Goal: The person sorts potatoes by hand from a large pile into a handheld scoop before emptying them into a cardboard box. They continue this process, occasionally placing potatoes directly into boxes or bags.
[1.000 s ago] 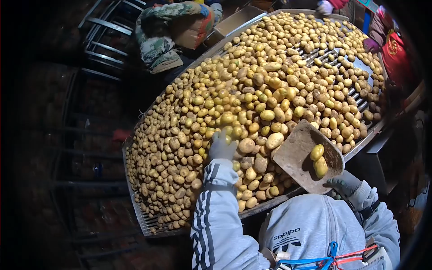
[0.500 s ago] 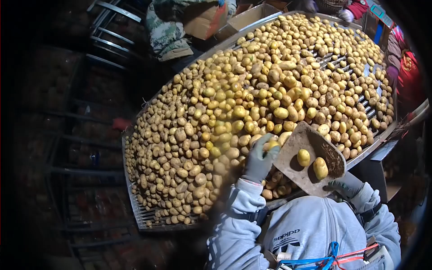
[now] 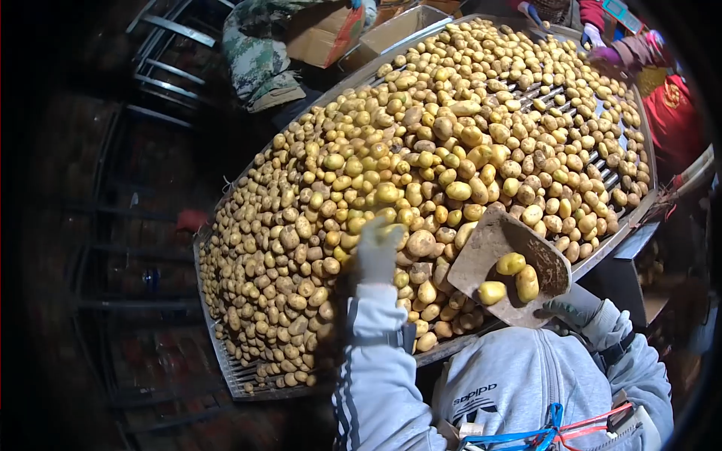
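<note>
My left hand, in a grey glove and slightly blurred, reaches over the middle of a large potato heap. Its fingers look apart, with no potato visible in them. Gripped at its lower right edge by my gloved right hand is a worn, dirty scoop. Three yellow potatoes lie inside the scoop, one of them a potato near its left side. The scoop is tilted and hangs over the near edge of the heap.
A metal sorting table with a raised rim and bars holds the heap. Beyond it stand a person in camouflage and open cardboard boxes. Other people's gloved hands are at the far right edge. Metal racks stand left.
My left hand has moved left, away from the scoop, and no longer holds a potato. The scoop now contains three potatoes instead of two. At the far right, other people's hands have moved over the table.
</note>
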`<state>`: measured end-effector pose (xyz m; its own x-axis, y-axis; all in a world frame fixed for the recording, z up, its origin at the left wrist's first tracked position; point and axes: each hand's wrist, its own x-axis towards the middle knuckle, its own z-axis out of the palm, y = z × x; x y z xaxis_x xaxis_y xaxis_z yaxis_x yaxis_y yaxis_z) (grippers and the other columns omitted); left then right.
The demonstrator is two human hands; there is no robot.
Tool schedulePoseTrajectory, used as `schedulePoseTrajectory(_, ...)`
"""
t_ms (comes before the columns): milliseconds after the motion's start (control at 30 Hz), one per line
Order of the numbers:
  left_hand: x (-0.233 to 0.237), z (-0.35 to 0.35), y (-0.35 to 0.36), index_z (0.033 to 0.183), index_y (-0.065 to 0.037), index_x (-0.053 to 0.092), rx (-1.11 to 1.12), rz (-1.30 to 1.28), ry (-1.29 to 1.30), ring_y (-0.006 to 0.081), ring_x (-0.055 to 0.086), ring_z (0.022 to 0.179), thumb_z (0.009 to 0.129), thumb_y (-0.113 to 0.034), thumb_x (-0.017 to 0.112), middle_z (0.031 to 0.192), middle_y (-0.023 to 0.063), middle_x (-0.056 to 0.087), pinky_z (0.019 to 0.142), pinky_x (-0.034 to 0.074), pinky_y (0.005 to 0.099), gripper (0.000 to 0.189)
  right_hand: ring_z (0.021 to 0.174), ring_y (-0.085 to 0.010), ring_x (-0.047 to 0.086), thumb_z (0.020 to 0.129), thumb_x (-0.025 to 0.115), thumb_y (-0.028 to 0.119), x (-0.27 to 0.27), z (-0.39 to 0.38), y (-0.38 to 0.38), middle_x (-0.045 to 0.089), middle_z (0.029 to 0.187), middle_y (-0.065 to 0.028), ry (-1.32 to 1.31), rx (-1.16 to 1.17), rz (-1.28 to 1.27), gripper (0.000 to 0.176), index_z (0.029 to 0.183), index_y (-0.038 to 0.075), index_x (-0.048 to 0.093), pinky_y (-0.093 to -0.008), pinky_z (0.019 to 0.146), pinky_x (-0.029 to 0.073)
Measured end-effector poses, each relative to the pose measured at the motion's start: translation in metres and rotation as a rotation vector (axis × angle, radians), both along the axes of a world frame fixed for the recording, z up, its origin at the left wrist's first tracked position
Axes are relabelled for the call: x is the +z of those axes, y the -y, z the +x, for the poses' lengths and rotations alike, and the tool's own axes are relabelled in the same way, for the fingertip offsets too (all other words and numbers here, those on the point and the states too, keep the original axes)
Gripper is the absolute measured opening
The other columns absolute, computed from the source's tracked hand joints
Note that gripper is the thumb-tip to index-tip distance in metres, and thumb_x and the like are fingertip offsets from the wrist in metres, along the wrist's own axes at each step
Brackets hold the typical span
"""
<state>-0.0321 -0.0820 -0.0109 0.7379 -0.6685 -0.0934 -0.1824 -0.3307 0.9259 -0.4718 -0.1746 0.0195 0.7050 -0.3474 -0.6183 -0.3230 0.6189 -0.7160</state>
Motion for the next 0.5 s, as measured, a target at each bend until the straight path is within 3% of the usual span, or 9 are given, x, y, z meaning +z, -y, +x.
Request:
schedulePoseTrajectory(67, 0.046, -0.043, 0.013, 0.133, -0.003, 0.068, -0.335, 0.093, -0.233, 0.0263, 0.066, 0.122, 0.094, -0.022, 0.079, 0.133, 0.0151, 0.070, 0.108, 0.052, 0.0351, 0.045, 0.095, -0.0135, 0.065, 0.089, 0.075, 0.003, -0.005, 0.000, 0.002, 0.072, 0.115, -0.0059, 0.002, -0.009, -0.033, 0.046, 0.134, 0.001, 0.065, -0.0292, 0.078, 0.054)
schedulePoseTrajectory(133, 0.049, -0.045, 0.038, 0.133, 0.003, 0.066, -0.358, 0.069, 0.044, 0.0188, 0.063, 0.121, 0.100, -0.015, 0.074, 0.133, 0.0135, 0.067, 0.105, 0.052, 0.0332, 0.038, 0.097, -0.0142, 0.066, 0.088, 0.076, 0.003, -0.007, 0.000, 0.007, 0.072, 0.116, -0.0063, 0.014, -0.029, -0.049, 0.047, 0.134, 0.001, 0.065, -0.0297, 0.080, 0.054)
schedulePoseTrajectory(200, 0.026, -0.005, 0.063, 0.133, 0.001, 0.067, -0.207, -0.047, 0.388, 0.0229, 0.061, 0.127, 0.096, -0.011, 0.075, 0.136, 0.0155, 0.066, 0.108, 0.050, 0.0358, 0.039, 0.105, -0.0161, 0.066, 0.087, 0.076, 0.002, -0.007, -0.002, 0.008, 0.073, 0.120, -0.0071, 0.014, -0.060, 0.018, 0.048, 0.134, 0.001, 0.066, -0.0313, 0.089, 0.055)
schedulePoseTrajectory(233, 0.020, 0.019, 0.074, 0.135, -0.003, 0.067, -0.222, 0.110, 0.665, 0.0307, 0.060, 0.129, 0.089, -0.011, 0.076, 0.136, 0.0190, 0.064, 0.111, 0.048, 0.0380, 0.047, 0.113, -0.0177, 0.067, 0.087, 0.077, 0.001, -0.006, -0.003, 0.010, 0.073, 0.124, -0.0078, 0.014, -0.087, 0.087, 0.049, 0.134, 0.001, 0.066, -0.0328, 0.096, 0.056)
schedulePoseTrajectory(333, -0.007, 0.051, 0.091, 0.129, -0.010, 0.072, -0.343, 0.348, 0.862, 0.0361, 0.063, 0.123, 0.080, -0.021, 0.081, 0.130, 0.0197, 0.067, 0.108, 0.050, 0.0413, 0.051, 0.115, -0.0174, 0.067, 0.089, 0.076, 0.002, -0.015, -0.017, 0.008, 0.073, 0.125, -0.0075, -0.012, -0.151, 0.221, 0.043, 0.131, 0.001, 0.068, -0.0336, 0.098, 0.055)
schedulePoseTrajectory(400, -0.011, 0.060, 0.106, 0.123, -0.012, 0.075, -0.311, 0.391, 0.742, 0.0352, 0.066, 0.116, 0.078, -0.022, 0.083, 0.124, 0.0184, 0.069, 0.103, 0.053, 0.0423, 0.047, 0.109, -0.0160, 0.067, 0.090, 0.075, 0.003, 0.000, -0.021, 0.014, 0.073, 0.120, -0.0068, -0.110, -0.134, 0.261, 0.040, 0.129, 0.001, 0.069, -0.0327, 0.093, 0.056)
schedulePoseTrajectory(433, 0.004, 0.045, 0.114, 0.121, -0.009, 0.076, -0.255, 0.335, 0.587, 0.0272, 0.070, 0.103, 0.081, -0.022, 0.085, 0.117, 0.0136, 0.073, 0.094, 0.057, 0.0384, 0.043, 0.100, -0.0149, 0.069, 0.090, 0.074, 0.004, 0.010, -0.019, 0.016, 0.074, 0.115, -0.0064, -0.134, -0.135, 0.250, 0.038, 0.128, 0.002, 0.069, -0.0315, 0.086, 0.057)
schedulePoseTrajectory(467, 0.021, 0.029, 0.120, 0.123, -0.005, 0.075, -0.259, 0.222, 0.014, 0.0169, 0.069, 0.095, 0.087, -0.019, 0.085, 0.113, 0.0074, 0.074, 0.089, 0.057, 0.0322, 0.040, 0.092, -0.0138, 0.070, 0.091, 0.073, 0.005, 0.020, -0.018, 0.018, 0.074, 0.109, -0.0059, -0.157, -0.136, 0.239, 0.036, 0.127, 0.002, 0.069, -0.0303, 0.079, 0.058)
schedulePoseTrajectory(500, 0.032, 0.009, 0.125, 0.126, -0.003, 0.073, -0.380, 0.166, -0.158, 0.0145, 0.069, 0.094, 0.091, -0.018, 0.083, 0.113, 0.0061, 0.074, 0.088, 0.057, 0.0300, 0.039, 0.087, -0.0132, 0.069, 0.091, 0.074, 0.007, 0.019, -0.018, 0.019, 0.074, 0.106, -0.0057, -0.143, -0.168, 0.232, 0.036, 0.126, 0.002, 0.069, -0.0299, 0.075, 0.057)
